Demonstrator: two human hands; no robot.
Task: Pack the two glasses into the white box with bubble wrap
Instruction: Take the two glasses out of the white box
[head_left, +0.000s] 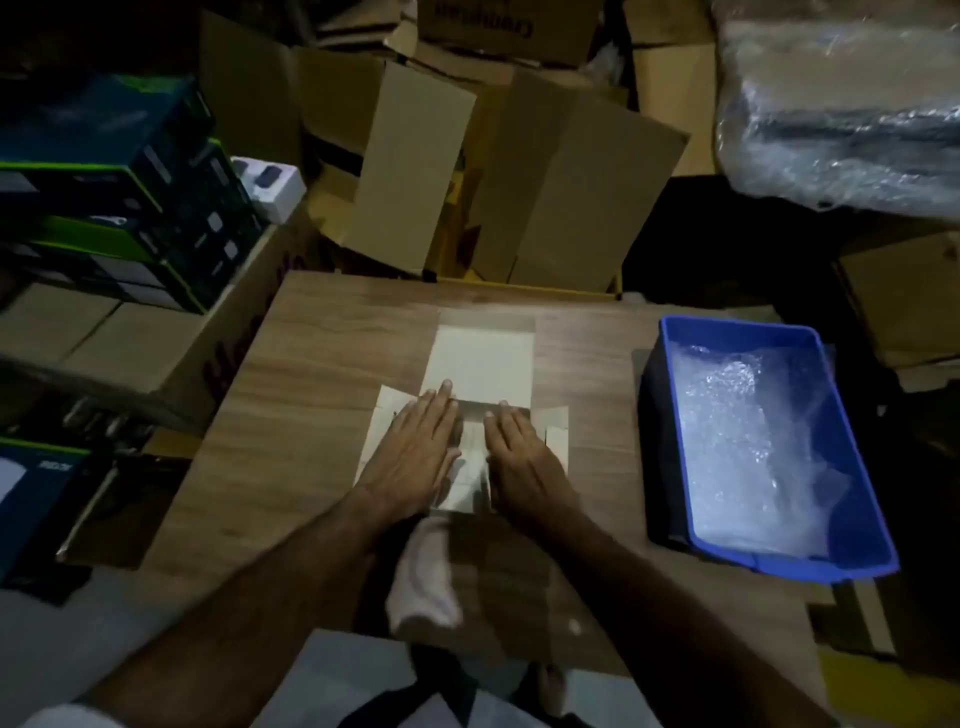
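The white box (480, 364) lies on the wooden table (322, 374), its far lid panel flat and open. My left hand (415, 452) presses palm down on the box's left side flap. My right hand (519, 457) rests flat on the right flap, fingers together and pointing away from me. Between the two hands a narrow strip of the box's pale inside shows. What the box holds is hidden by my hands. No glasses are in sight. Bubble wrap (748, 447) fills a blue bin (857, 499) at the right.
A white cloth roll (423, 582) lies at the table's near edge under my left forearm. Open brown cartons (519, 182) stand behind the table. Stacked dark product boxes (114, 197) are at the left. A plastic-wrapped bundle (841, 104) sits at the upper right.
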